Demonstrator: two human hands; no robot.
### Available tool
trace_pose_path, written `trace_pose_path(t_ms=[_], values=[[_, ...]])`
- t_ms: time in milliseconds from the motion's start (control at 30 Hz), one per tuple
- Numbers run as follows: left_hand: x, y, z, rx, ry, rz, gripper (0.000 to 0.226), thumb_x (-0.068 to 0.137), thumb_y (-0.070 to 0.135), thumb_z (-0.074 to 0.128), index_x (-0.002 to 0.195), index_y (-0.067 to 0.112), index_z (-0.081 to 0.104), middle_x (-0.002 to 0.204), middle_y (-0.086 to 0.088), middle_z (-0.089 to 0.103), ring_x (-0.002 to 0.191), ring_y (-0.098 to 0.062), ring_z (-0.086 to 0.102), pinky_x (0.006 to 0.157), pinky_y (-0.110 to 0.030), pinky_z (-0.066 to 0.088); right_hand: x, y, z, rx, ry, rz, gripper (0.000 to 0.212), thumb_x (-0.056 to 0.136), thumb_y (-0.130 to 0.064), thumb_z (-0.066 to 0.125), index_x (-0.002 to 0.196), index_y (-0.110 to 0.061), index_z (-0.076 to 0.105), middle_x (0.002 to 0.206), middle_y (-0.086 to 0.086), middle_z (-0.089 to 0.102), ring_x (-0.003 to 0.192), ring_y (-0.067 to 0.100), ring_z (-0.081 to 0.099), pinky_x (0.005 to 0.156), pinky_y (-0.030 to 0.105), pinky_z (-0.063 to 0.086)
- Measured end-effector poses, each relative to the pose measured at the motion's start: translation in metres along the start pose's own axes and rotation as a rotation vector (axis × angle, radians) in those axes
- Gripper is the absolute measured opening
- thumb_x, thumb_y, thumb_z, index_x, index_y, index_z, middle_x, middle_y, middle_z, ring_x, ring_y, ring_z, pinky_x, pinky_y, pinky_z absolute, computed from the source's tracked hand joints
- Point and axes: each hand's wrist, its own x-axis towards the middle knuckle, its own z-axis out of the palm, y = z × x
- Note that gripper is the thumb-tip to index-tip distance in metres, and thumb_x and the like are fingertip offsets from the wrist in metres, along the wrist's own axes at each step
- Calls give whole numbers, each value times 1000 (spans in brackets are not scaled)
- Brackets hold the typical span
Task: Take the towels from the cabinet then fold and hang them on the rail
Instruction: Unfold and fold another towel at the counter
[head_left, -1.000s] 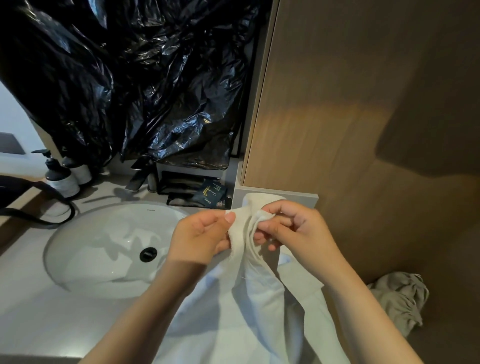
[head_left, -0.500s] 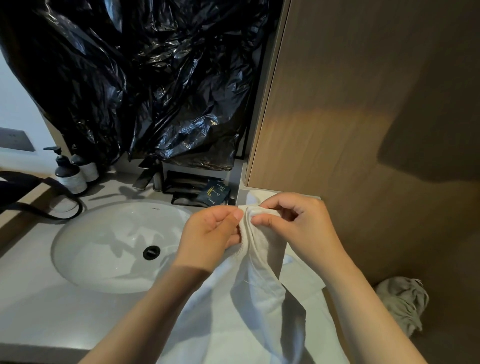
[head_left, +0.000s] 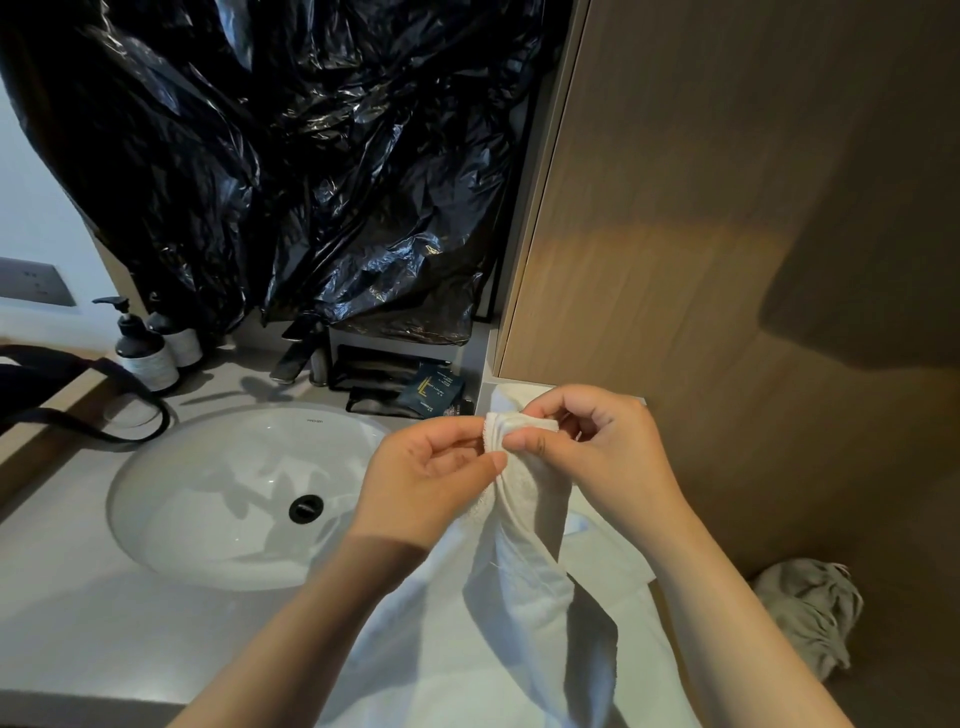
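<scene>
Head view: the left hand (head_left: 431, 478) and right hand (head_left: 608, 457) meet at one bunched edge of the white towel (head_left: 524, 597). Their fingers (head_left: 530, 444) are curled and pinch it above the right end of the bench (head_left: 78, 613). Its length hangs straight down from both hands alike. No rail shows.

Item count: two hands, left hand (head_left: 431, 483) and right hand (head_left: 608, 457); one towel (head_left: 519, 597); one sink (head_left: 208, 493); two bottles, front bottle (head_left: 143, 356) and rear bottle (head_left: 182, 343); one grey cloth (head_left: 810, 613); one black plastic sheet (head_left: 311, 156).
</scene>
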Motion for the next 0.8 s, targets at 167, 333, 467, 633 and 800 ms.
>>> trace_pose_path(t_ms=[167, 333, 467, 633, 800], values=[[4, 7, -1, 74, 68, 38, 34, 81, -17, 62, 95, 12, 74, 88, -9, 76, 80, -21, 73, 74, -26, 59, 1, 0, -8, -29, -53, -29, 10, 72, -34, 84, 76, -32, 75, 70, 5, 64, 58, 5, 44, 54, 17, 36], [14, 26, -14, 92, 68, 107, 30, 80, -17, 64, 100, 4, 71, 92, -15, 75, 84, -27, 72, 79, -33, 60, 7, 6, -35, -286, -97, -28, 41, 69, -69, 63, 92, -36, 72, 89, -13, 67, 67, 9, 53, 59, 21, 43], [25, 43, -20, 113, 89, 150, 32, 81, -18, 61, 99, 6, 72, 87, -9, 76, 75, -14, 72, 65, -21, 57, 12, 5, -51, -493, -97, -59, 41, 75, -72, 52, 87, -36, 65, 89, -20, 63, 77, 4, 58, 65, 29, 52], [37, 58, -32, 175, 144, 188, 31, 81, -13, 63, 99, 10, 73, 85, -4, 77, 68, -9, 71, 58, -15, 52, 12, 6, -62, -598, -49, -103, 46, 77, -77, 49, 74, -31, 57, 69, -14, 60, 69, 7, 58, 55, 23, 46], [37, 69, -39, 233, 186, 239, 30, 79, -9, 68, 97, 14, 75, 86, -3, 77, 78, -16, 73, 66, -22, 58, 9, 0, -59, -595, 99, -220, 37, 82, -71, 51, 79, -36, 60, 72, -21, 58, 75, 4, 58, 57, 15, 41]])
